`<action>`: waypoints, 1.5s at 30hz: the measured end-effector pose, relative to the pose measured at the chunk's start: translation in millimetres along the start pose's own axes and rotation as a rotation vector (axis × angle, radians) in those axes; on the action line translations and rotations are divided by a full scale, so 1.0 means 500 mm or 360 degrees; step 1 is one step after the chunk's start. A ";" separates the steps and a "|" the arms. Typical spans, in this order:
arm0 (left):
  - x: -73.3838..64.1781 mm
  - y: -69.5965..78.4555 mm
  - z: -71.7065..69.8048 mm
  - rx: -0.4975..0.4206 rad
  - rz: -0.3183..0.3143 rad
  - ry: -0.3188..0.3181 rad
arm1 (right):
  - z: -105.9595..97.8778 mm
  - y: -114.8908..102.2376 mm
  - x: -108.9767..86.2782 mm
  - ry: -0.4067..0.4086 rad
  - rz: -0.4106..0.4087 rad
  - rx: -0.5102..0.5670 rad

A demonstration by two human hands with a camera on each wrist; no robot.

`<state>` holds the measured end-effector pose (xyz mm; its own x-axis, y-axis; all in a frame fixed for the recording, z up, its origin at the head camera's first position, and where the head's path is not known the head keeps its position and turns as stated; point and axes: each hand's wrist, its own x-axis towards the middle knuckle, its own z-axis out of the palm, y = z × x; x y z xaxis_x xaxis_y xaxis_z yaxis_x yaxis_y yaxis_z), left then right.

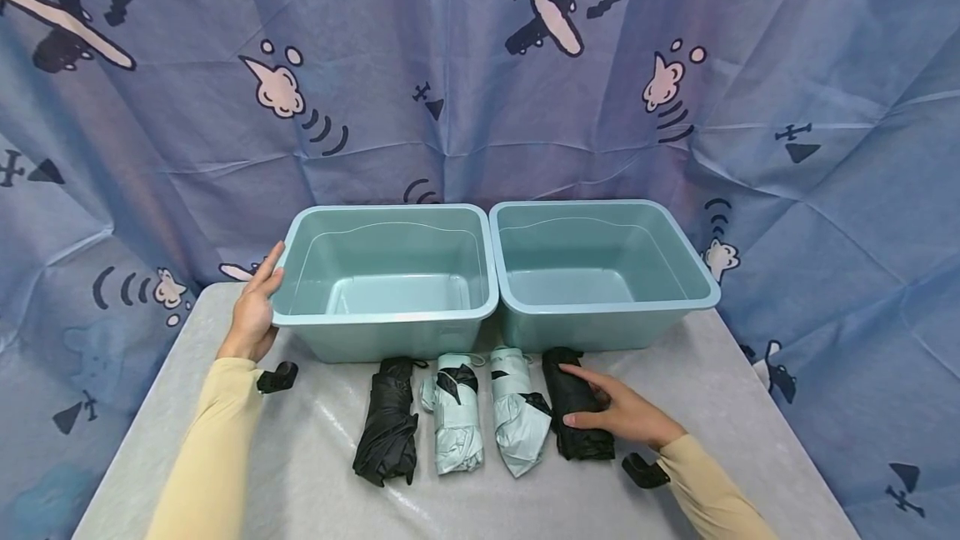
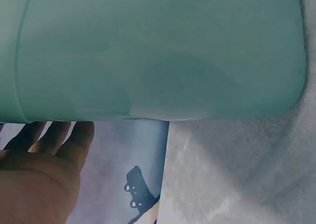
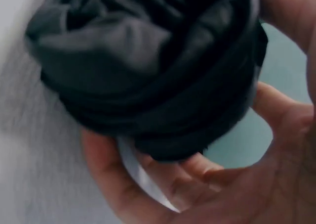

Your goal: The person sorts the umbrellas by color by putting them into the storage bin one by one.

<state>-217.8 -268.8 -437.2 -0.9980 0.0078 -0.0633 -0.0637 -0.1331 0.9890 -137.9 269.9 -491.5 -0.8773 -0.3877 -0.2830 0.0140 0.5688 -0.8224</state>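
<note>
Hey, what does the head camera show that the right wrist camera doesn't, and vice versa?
Only the head view shows the left hand by the left bin, two pale bundles, the leftmost black bundle and the patterned curtain.

Only the right wrist view shows, up close, the folds at the end of the right black bundle, and more of the fingers around it.

Both show the right hand holding that bundle, the grey tabletop and some teal bin surface.
</note>
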 end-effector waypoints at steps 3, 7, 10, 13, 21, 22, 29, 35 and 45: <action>0.000 0.000 0.000 -0.0008 -0.0001 0.0010 | 0.006 -0.002 0.008 -0.0019 0.0051 0.0064; -0.001 0.001 0.001 -0.0039 0.0000 0.0004 | 0.013 -0.007 0.017 -0.0052 0.0051 0.0112; -0.001 0.001 0.002 -0.0061 0.0008 0.0000 | 0.018 -0.009 0.023 -0.0070 0.0023 0.0149; 0.000 0.000 0.003 -0.0063 0.0010 0.0009 | 0.021 -0.010 0.027 -0.0063 0.0002 0.0180; 0.002 -0.005 0.004 -0.0073 0.0017 0.0011 | 0.015 -0.011 0.019 -0.0026 0.0054 0.0325; 0.003 -0.005 0.004 -0.0076 0.0020 0.0009 | 0.012 -0.011 0.016 -0.0015 0.0064 0.0330; 0.001 -0.003 0.004 0.0005 0.0032 0.0015 | -0.002 -0.014 -0.007 0.0053 0.0116 0.0363; 0.002 -0.002 0.002 0.0022 0.0039 0.0022 | -0.002 -0.033 -0.030 0.0143 0.0099 0.0351; 0.000 -0.001 0.001 0.0018 0.0035 0.0040 | 0.001 -0.082 -0.064 0.0188 0.0011 0.0407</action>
<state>-218.0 -268.5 -437.8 -0.9988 -0.0197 -0.0447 -0.0420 -0.1219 0.9917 -110.2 258.5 -448.8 -0.9264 -0.2886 -0.2417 0.1275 0.3638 -0.9227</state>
